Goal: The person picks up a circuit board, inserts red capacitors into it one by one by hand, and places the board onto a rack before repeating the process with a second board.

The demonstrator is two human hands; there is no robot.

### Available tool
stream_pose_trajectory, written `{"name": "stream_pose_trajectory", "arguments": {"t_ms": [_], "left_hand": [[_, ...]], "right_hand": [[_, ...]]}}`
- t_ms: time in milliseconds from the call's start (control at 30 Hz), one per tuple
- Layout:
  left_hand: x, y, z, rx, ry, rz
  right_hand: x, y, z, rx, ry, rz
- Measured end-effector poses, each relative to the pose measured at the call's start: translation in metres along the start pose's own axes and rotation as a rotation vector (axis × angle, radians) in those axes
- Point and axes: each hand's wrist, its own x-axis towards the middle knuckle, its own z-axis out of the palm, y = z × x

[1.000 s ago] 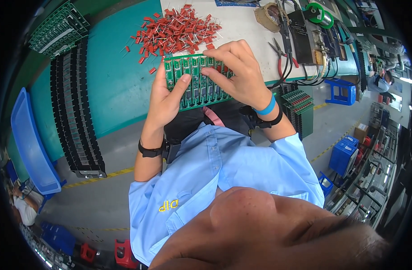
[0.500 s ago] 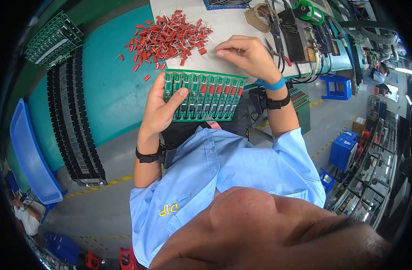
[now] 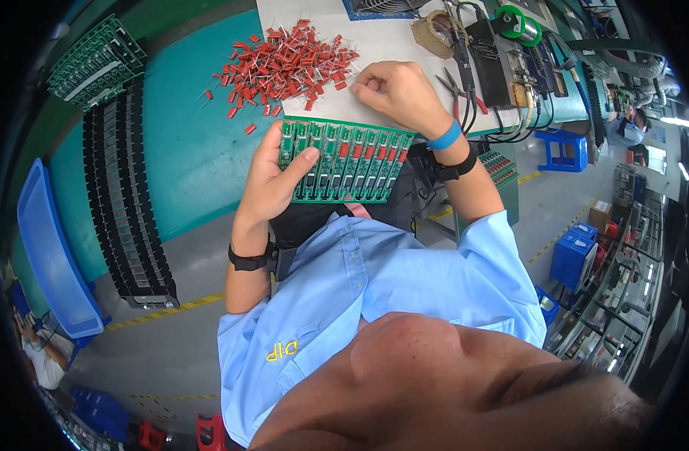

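Note:
A green circuit board panel [image 3: 346,167] is gripped along its left side by my left hand [image 3: 273,169], the thumb lying across its face. Red box-shaped capacitors [image 3: 370,152] stand in several of the panel's strips, from the middle to the right; the strips at the left bear none. Above the panel's right part is my right hand [image 3: 401,94], its fingers curled and drawn together. Whatever is between those fingertips, if anything, is hidden. Just left of it lies a heap of loose red capacitors [image 3: 288,64] with long wire leads.
Pliers [image 3: 456,94] and a soldering station [image 3: 489,68] with a green solder reel [image 3: 519,24] sit at the right. On the left are a black slotted rack [image 3: 122,195], a stack of circuit boards [image 3: 96,64] and a blue tray [image 3: 55,252]. Blue stools and shelving stand beyond.
My right hand has shifted slightly left toward the heap, and its fingers have curled in more. The panel stays in my left hand, almost unmoved.

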Motion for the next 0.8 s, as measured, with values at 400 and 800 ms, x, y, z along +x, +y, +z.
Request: {"name": "stream_pose_trajectory", "arguments": {"t_ms": [400, 800], "left_hand": [[0.007, -0.003, 0.005, -0.005, 0.116, 0.064], [0.008, -0.007, 0.01, 0.055, 0.223, 0.097]], "right_hand": [[-0.018, 0.007, -0.044, 0.215, 0.265, -0.149], [-0.052, -0.062, 0.0, 0.809, 0.016, -0.012]]}}
